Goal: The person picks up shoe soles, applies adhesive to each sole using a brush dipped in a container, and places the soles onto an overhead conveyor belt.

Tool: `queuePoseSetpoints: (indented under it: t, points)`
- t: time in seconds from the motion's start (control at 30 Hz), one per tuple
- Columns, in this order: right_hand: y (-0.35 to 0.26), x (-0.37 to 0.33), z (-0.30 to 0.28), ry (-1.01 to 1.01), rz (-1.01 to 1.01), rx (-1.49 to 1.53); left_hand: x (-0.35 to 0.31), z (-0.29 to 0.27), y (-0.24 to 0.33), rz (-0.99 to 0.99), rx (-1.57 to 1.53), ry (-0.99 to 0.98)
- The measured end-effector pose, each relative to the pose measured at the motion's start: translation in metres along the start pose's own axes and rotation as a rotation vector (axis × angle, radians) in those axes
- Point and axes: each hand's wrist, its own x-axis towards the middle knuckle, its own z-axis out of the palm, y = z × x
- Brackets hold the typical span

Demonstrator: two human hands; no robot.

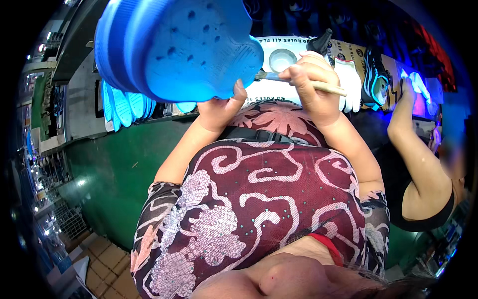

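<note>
While left hand (219, 110) grips blue sole (179, 47), right hand (311, 87) pinches brush (303, 83) at its edge

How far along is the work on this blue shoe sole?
Done: cannot tell from the sole's surface. In hand: left hand holds the blue foam shoe sole; right hand holds a wooden-handled brush near its edge. Left: a row of blue soles waits on the green bench.

You face a green counter (114, 164) running left to right. Along its far edge, at left, a row of blue soles (124, 104) stands on edge. Farther right lie a round white container (282, 59), a white glove (348, 84) and a dark shoe (374, 77).
</note>
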Motion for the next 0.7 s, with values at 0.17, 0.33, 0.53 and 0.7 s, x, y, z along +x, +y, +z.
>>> queuePoseSetpoints:
  t: [0.17, 0.33, 0.53, 0.7]
  points:
    - [-0.002, -0.006, -0.002, -0.048, -0.067, -0.162, 0.004, 0.002, 0.007, 0.059, 0.049, -0.006]
    - [-0.001, -0.003, -0.006, 0.045, 0.002, -0.020, 0.006, 0.007, 0.011, 0.019, -0.005, 0.033]
    - [0.002, -0.005, -0.004, -0.054, 0.013, -0.118, 0.007, 0.005, 0.003, -0.115, -0.083, 0.003]
    - [0.001, -0.017, -0.022, 0.039, 0.163, -0.152, 0.013, -0.002, 0.004, -0.026, 0.046, 0.011]
